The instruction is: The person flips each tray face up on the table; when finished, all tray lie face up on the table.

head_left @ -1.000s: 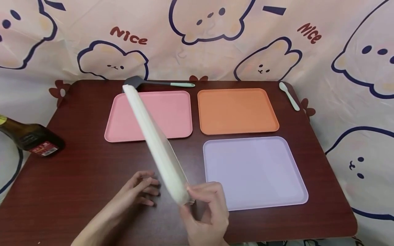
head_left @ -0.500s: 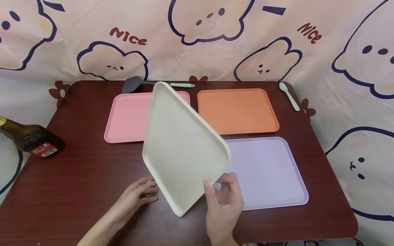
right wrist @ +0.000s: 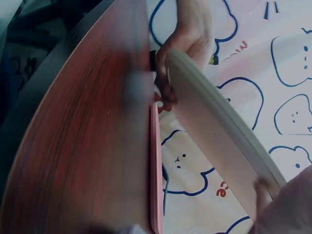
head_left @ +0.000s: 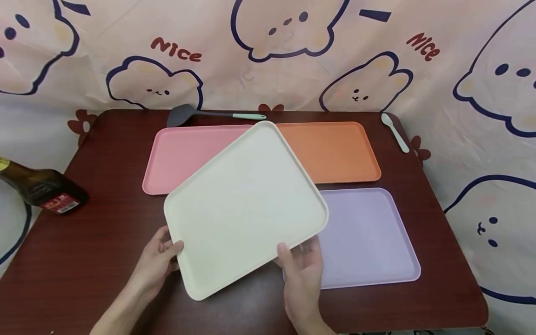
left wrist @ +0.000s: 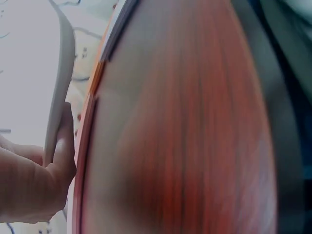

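Observation:
A cream-white rectangular tray (head_left: 247,209) is held tilted above the table, its inner face turned up toward the head camera. My left hand (head_left: 155,260) grips its left edge, thumb on top and fingers beneath. At the near right edge my right hand (head_left: 302,274) pinches the rim the same way. In the left wrist view the tray (left wrist: 34,73) stands between the thumb and fingers of the left hand (left wrist: 34,180). The right wrist view shows the tray's underside (right wrist: 209,131) and rim, with both hands at its ends.
Behind lie a pink tray (head_left: 184,158) and an orange tray (head_left: 339,153), partly covered by the held one. A lavender tray (head_left: 368,237) lies at right. A spatula (head_left: 209,113) and a small spoon (head_left: 395,133) are at the far edge, a dark bottle (head_left: 46,188) at left.
The white tray has turned from edge-on to face-up and swung round over the pink and orange trays. My left hand has moved from beside it to gripping its left edge.

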A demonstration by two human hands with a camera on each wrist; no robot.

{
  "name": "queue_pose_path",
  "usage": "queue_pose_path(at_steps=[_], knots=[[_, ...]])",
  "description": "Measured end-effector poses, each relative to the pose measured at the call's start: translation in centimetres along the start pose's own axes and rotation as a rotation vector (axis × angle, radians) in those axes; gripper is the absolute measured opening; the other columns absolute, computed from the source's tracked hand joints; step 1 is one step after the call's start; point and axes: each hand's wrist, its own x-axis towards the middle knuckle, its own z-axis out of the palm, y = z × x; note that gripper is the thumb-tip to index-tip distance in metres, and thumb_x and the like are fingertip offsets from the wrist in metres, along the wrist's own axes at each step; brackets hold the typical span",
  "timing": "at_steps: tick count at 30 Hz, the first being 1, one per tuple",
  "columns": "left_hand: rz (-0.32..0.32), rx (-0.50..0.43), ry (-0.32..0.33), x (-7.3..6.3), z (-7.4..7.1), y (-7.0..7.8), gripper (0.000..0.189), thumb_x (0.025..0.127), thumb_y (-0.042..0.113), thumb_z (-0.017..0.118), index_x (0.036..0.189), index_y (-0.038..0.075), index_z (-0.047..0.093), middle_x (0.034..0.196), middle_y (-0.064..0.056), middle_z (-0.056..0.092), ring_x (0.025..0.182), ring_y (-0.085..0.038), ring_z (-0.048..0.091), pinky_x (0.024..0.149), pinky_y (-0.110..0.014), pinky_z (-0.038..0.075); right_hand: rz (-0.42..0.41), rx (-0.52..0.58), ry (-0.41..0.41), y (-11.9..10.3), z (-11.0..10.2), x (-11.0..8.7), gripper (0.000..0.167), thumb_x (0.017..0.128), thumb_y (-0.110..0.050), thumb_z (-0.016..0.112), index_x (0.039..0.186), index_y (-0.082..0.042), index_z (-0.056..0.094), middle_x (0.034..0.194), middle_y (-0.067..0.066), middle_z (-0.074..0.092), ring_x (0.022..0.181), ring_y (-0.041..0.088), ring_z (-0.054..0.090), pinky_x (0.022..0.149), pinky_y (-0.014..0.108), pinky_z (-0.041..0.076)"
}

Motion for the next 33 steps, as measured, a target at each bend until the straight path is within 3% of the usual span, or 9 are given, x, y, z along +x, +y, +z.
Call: queue_pose_path(at_steps=[3, 5, 10, 13, 18, 22, 27, 30, 33], knots=[[0.021, 0.049, 0.008, 0.1, -1.4, 0.1, 0.053, 0.103, 0.01, 0.043, 0.148, 0.002, 0.016, 0.099, 0.0, 0.069, 0.086, -0.014, 0.067, 0.073, -0.035, 0.055, 0.013, -0.103, -0.084, 0.2, -0.8, 0.5, 0.067, 0.085, 0.016, 0.058, 0.143, 0.001, 0.027, 0.124, 0.025, 0.042, 0.108, 0.033, 0.056, 0.079, 0.044, 0.055], [0.031, 0.089, 0.015, 0.0, -2.3, 0.1, 0.054, 0.103, 0.01, 0.043, 0.149, 0.002, 0.016, 0.1, -0.002, 0.07, 0.086, -0.015, 0.068, 0.073, -0.035, 0.055, 0.028, -0.241, -0.099, 0.1, -1.5, 1.1, 0.067, 0.087, 0.011, 0.06, 0.144, -0.001, 0.027, 0.127, 0.022, 0.043, 0.11, 0.029, 0.055, 0.083, 0.04, 0.055], [0.052, 0.22, 0.034, -0.1, -4.4, 0.3, 0.056, 0.103, 0.011, 0.044, 0.15, -0.001, 0.015, 0.111, -0.016, 0.066, 0.086, -0.015, 0.068, 0.073, -0.036, 0.056, 0.114, -0.553, -0.157, -0.4, -3.6, 3.2, 0.041, 0.096, -0.006, 0.056, 0.134, -0.001, 0.042, 0.109, 0.019, 0.064, 0.09, 0.019, 0.065, 0.075, 0.029, 0.055], [0.054, 0.299, 0.021, -0.2, -5.6, 0.4, 0.057, 0.103, 0.012, 0.045, 0.15, -0.002, 0.015, 0.117, -0.024, 0.061, 0.087, -0.016, 0.068, 0.072, -0.038, 0.057, 0.173, -0.656, -0.23, -0.6, -4.7, 4.3, 0.026, 0.098, -0.008, 0.055, 0.122, 0.001, 0.052, 0.092, 0.017, 0.069, 0.079, 0.021, 0.068, 0.067, 0.03, 0.055], [0.049, 0.414, 0.01, 0.0, -7.5, 0.4, 0.057, 0.103, 0.015, 0.047, 0.148, -0.005, 0.018, 0.127, -0.035, 0.05, 0.093, -0.025, 0.066, 0.072, -0.044, 0.057, 0.233, -0.928, -0.356, -0.5, -4.9, 5.4, 0.012, 0.091, -0.006, 0.064, 0.102, -0.004, 0.062, 0.08, 0.001, 0.068, 0.072, 0.014, 0.065, 0.061, 0.026, 0.054], [0.038, 0.564, 0.04, 0.4, -8.8, 0.4, 0.058, 0.102, 0.016, 0.048, 0.145, -0.011, 0.021, 0.125, -0.037, 0.045, 0.096, -0.031, 0.061, 0.07, -0.043, 0.057, 0.189, -1.118, -0.517, 0.3, -4.4, 5.6, 0.012, 0.083, -0.004, 0.068, 0.094, -0.004, 0.061, 0.072, -0.004, 0.059, 0.062, 0.009, 0.056, 0.054, 0.024, 0.049], [0.045, 0.713, 0.051, 0.8, -10.2, 0.5, 0.058, 0.099, 0.015, 0.052, 0.142, -0.014, 0.025, 0.108, -0.029, 0.053, 0.091, -0.032, 0.059, 0.066, -0.038, 0.055, 0.126, -1.187, -0.646, 1.5, -3.9, 5.3, 0.04, 0.079, 0.001, 0.068, 0.115, 0.008, 0.055, 0.066, -0.006, 0.053, 0.055, 0.004, 0.05, 0.049, 0.022, 0.045], [0.047, 0.779, 0.061, 1.0, -10.6, 0.6, 0.059, 0.098, 0.014, 0.055, 0.141, -0.015, 0.027, 0.104, -0.028, 0.056, 0.088, -0.032, 0.059, 0.064, -0.037, 0.055, 0.142, -1.177, -0.696, 2.0, -3.5, 5.1, 0.067, 0.078, 0.005, 0.067, 0.138, 0.013, 0.037, 0.06, -0.006, 0.051, 0.048, 0.003, 0.048, 0.041, 0.02, 0.042], [0.051, 0.832, 0.07, 1.2, -10.7, 0.7, 0.059, 0.096, 0.013, 0.057, 0.14, -0.015, 0.03, 0.099, -0.027, 0.059, 0.083, -0.03, 0.061, 0.06, -0.036, 0.053, 0.153, -1.201, -0.737, 2.3, -3.2, 4.9, 0.079, 0.079, 0.006, 0.065, 0.145, 0.013, 0.023, 0.057, -0.005, 0.048, 0.047, 0.003, 0.045, 0.04, 0.02, 0.04]])
